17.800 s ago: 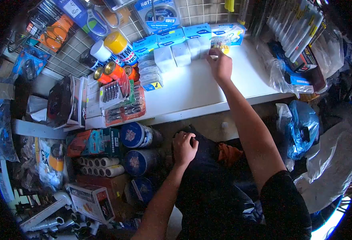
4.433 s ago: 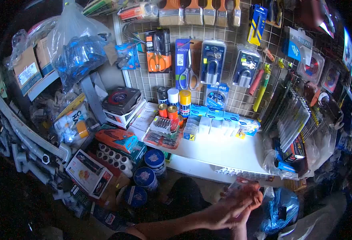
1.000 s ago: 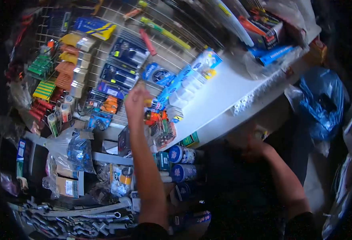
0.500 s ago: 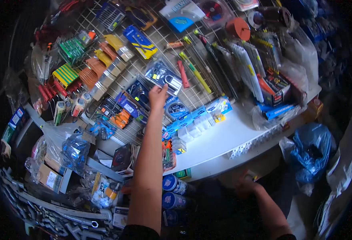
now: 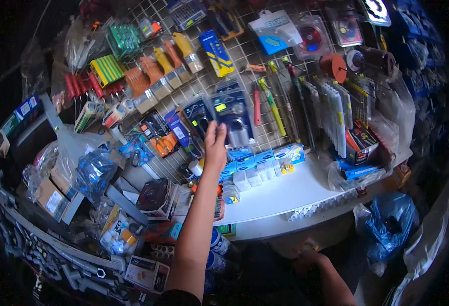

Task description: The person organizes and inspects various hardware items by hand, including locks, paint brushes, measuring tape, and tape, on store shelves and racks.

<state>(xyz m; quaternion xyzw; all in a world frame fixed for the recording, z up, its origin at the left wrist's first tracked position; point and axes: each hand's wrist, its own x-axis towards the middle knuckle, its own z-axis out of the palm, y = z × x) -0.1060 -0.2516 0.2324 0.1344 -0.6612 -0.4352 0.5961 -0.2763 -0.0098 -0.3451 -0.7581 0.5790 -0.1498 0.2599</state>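
Observation:
My left hand (image 5: 216, 149) reaches up to the wire grid wall, fingers closed on the lower left edge of a clear blister pack (image 5: 233, 113) with a padlock-like metal item inside. The pack hangs upright between another dark blister pack and a red-handled tool (image 5: 257, 107). Low at the right, my right hand (image 5: 310, 256) is in shadow, fingers curled around a small item (image 5: 311, 244) too dim to name.
Paintbrushes (image 5: 158, 76) hang left of the pack, saw blades (image 5: 331, 115) to its right. Below runs a white shelf (image 5: 275, 196) bearing small clear boxes (image 5: 255, 177). A blue plastic bag (image 5: 392, 224) is at the right, pipe fittings (image 5: 66, 275) at lower left.
The view has shifted, so the wall goods appear further right. The pack, tilted earlier, now hangs more upright and faces me, with my left hand at its lower left edge.

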